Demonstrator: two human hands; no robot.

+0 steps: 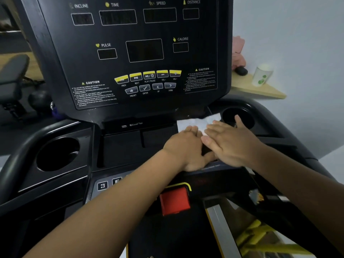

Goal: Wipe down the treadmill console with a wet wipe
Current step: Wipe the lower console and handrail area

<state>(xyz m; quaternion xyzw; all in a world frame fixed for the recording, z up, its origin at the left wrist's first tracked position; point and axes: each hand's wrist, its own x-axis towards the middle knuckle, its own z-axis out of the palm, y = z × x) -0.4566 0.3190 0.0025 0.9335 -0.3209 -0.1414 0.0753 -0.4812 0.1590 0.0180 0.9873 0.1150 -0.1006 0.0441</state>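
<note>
Both hands lay flat and spread on the wet wipe [193, 124], which rested on the treadmill console [130, 146] ledge just ahead of the fingertips. The left hand [186, 148] pressed its near left part; the right hand [226, 141] covered its right side, its fingers beside the right cup holder [243, 112]. Neither hand pinched it. The wipe appeared thin, limp and light, likely to bunch or tear; flat palm pressure, or a hold at a free corner, seemed advisable.
</note>
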